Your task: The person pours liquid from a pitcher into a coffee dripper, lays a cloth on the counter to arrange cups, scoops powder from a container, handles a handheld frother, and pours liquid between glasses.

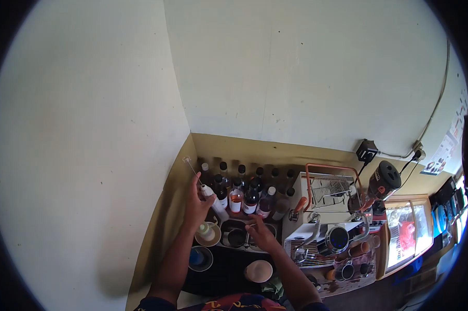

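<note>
My left hand (196, 206) is closed around a white handheld milk frother (216, 204), whose thin wire shaft and whisk end point up and left toward the wall. My right hand (263, 236) hovers over a metal tray (267, 245) with its fingers apart and nothing visible in them. On that tray, a dark metal cup (237, 237) sits just left of the right hand. Below the left hand, a pump-topped bottle (207, 231) stands in a pale bowl (209, 241). Several syrup bottles (236, 201) with dark or white caps are lined up behind both hands.
An espresso machine (317, 207) with a copper rail stands at the right, a coffee grinder (384, 181) beyond it. Nearer me are a metal bowl (207, 263) with something blue inside and a lidded-looking round container (259, 271). Glasses (347, 270) stand at the lower right.
</note>
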Motion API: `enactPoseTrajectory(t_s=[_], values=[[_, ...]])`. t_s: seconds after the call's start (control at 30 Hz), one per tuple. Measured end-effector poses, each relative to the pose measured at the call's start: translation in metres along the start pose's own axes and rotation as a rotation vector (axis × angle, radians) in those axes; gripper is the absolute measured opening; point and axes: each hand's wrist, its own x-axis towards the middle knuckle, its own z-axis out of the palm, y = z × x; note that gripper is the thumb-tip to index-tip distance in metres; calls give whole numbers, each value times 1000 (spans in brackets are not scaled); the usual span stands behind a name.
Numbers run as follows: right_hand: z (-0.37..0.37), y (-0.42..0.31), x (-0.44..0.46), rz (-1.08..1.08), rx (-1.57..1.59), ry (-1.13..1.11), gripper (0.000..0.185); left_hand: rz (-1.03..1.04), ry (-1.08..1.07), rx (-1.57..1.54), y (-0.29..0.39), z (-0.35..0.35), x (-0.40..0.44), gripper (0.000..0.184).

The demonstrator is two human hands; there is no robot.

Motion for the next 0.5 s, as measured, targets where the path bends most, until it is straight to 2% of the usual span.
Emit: enactPoseTrajectory(t_s=[0.1,0.2,0.3,0.4,0.5], values=[[-14,12,-1,-8,-1,60,41,-6,-78,125,-51,-12,21,55],[-37,9,-8,-24,0,141,35,-135,-125,162,-87,-15,36,40],[-59,-14,-29,67,95,188,36,-110,-102,249,-124,-5,47,33],[-73,-22,-55,73,132,219,33,-86,-146,300,-197,5,58,35],[-82,-34,-85,88,135,259,31,-159,-125,298,-228,19,62,35]])
